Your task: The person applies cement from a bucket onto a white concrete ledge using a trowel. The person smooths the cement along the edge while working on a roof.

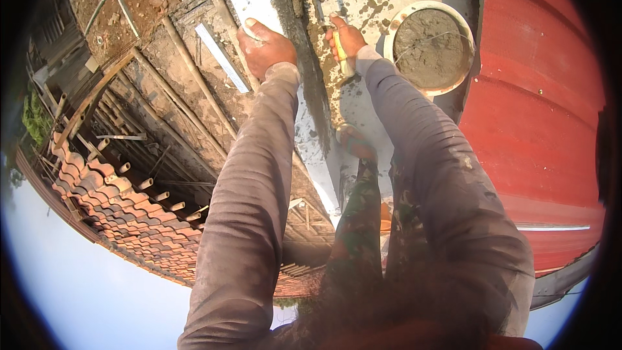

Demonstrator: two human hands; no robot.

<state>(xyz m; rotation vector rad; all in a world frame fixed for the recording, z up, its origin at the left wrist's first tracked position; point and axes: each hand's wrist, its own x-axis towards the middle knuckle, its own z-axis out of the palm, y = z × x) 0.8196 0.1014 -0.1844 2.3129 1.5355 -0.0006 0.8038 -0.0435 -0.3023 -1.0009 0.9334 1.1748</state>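
A yellow-handled tool point(340, 49) slants near a bucket point(429, 6) of grey mortar point(431, 53).

Bucket point(433, 6) beside right hand point(350, 41), open gap left

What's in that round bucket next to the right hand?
Inside the pale bucket is a lumpy grey mix that looks like mortar. The mix covers the bottom, so I can't see what's underneath or how deep it goes.

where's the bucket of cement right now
In the head view, the bucket is right of centre near the top, just right of the right hand with its yellow-handled tool and left of the red roof.
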